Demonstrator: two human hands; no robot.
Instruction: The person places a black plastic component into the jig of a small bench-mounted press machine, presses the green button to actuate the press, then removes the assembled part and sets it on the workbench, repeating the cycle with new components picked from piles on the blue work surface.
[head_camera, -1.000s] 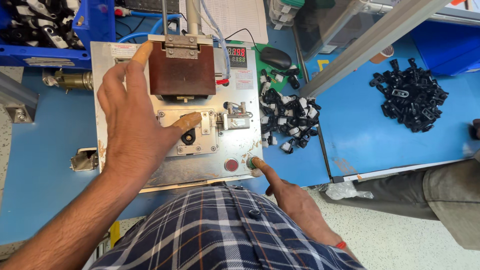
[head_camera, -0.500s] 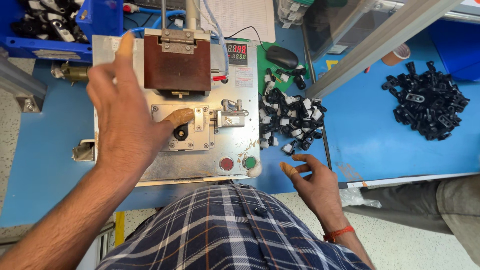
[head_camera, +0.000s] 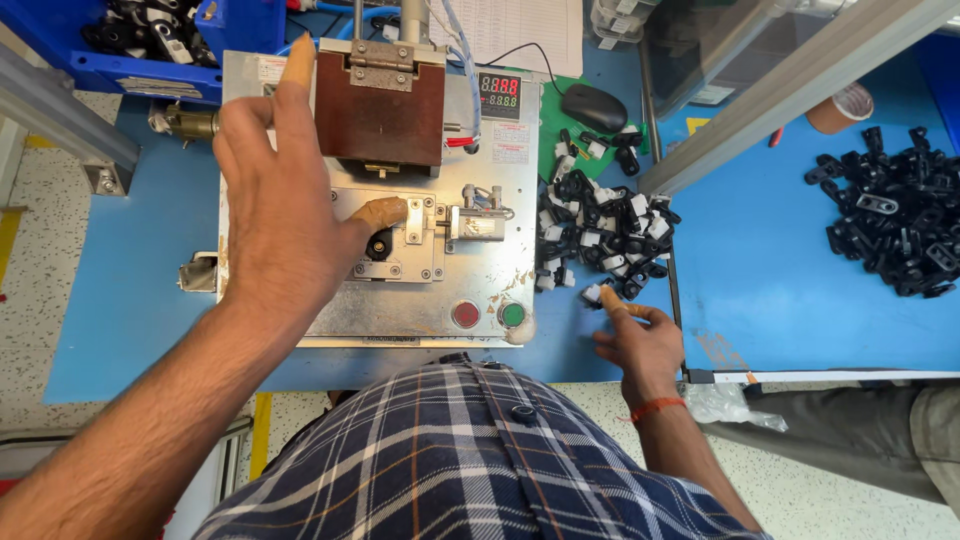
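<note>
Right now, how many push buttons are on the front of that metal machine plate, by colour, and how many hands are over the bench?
Red button: 1
Green button: 1
Hands: 2, the left hand on the metal machine plate, the right hand at the black-and-white parts pile
Total: 4

Seen at the machine's top right: a small black rectangular display with red digits. Just below it, a white rectangular label with red print. Behind, a white printed paper sheet.
</note>
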